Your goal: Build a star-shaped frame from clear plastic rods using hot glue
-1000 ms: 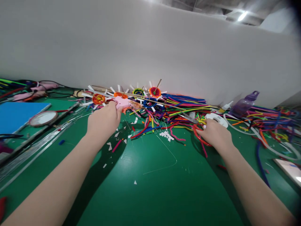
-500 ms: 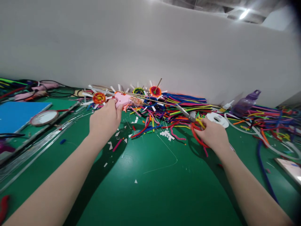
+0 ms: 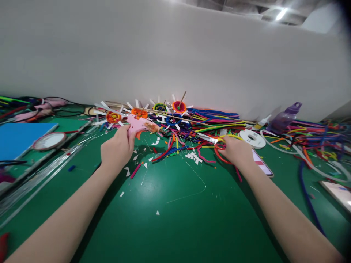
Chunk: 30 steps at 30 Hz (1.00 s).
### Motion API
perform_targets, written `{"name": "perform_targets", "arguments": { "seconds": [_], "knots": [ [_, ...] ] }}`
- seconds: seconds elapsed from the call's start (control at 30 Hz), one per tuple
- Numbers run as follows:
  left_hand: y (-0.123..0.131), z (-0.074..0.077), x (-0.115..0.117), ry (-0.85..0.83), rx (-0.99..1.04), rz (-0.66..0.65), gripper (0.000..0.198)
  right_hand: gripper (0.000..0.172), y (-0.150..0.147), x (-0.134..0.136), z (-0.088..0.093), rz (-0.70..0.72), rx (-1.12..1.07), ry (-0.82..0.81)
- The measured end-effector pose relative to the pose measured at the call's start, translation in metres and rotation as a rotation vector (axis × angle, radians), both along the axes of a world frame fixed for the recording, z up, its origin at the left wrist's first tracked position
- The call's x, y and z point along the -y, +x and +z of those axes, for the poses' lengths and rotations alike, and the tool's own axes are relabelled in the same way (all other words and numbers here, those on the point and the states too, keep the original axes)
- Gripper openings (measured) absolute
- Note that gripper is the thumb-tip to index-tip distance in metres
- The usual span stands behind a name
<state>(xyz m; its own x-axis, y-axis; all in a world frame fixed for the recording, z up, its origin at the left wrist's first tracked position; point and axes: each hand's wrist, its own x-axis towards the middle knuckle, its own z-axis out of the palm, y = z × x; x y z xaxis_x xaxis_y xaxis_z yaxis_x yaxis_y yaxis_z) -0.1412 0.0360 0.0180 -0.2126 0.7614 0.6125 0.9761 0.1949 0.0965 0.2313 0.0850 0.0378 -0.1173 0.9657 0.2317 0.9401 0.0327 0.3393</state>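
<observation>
My left hand (image 3: 116, 148) is closed round the grip of a pink glue gun (image 3: 141, 125) whose nozzle points right, just above the green table (image 3: 175, 208). My right hand (image 3: 236, 150) is closed on a pair of scissors (image 3: 210, 138) with yellow handles, blades pointing left, at the near edge of a heap of coloured pipe cleaners (image 3: 211, 126). A curved red pipe cleaner (image 3: 221, 157) lies under that hand. Several round pipe-cleaner wheels with white paper spokes (image 3: 113, 117) lie behind the glue gun by the wall.
A white tape reel (image 3: 252, 138), a purple bottle (image 3: 283, 118) and a phone (image 3: 261, 163) lie to the right. A blue sheet (image 3: 19, 135), a round mirror (image 3: 49, 140) and clear rods (image 3: 41, 171) lie left. Paper scraps (image 3: 193, 156) and thin wire (image 3: 192, 182) dot the table.
My right hand took up the scissors from the pipe-cleaner heap and drew left and nearer. My left hand lowered the glue gun slightly. A phone beneath the right hand came into sight.
</observation>
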Motion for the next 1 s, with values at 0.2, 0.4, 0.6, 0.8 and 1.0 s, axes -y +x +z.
{"name": "perform_targets", "arguments": {
  "seconds": [0.2,0.4,0.6,0.8,1.0],
  "knots": [
    [-0.014,-0.002,0.002,0.023,-0.058,0.000,0.047,0.037,-0.014,-0.011,0.002,-0.074,-0.103,0.065],
    [-0.030,-0.004,0.004,0.030,-0.044,0.095,0.048,0.046,-0.016,0.005,0.014,-0.102,-0.269,-0.123],
    [-0.040,-0.006,0.005,0.023,-0.026,0.139,0.048,0.061,-0.014,0.038,0.025,-0.160,-0.354,-0.122],
    [-0.044,-0.008,0.006,0.021,-0.016,0.166,0.047,0.053,-0.015,0.055,0.014,-0.198,-0.378,-0.131],
    [-0.044,-0.011,0.006,0.025,-0.006,0.172,0.046,0.053,-0.020,0.048,0.003,-0.169,-0.405,-0.066]
  ]
}}
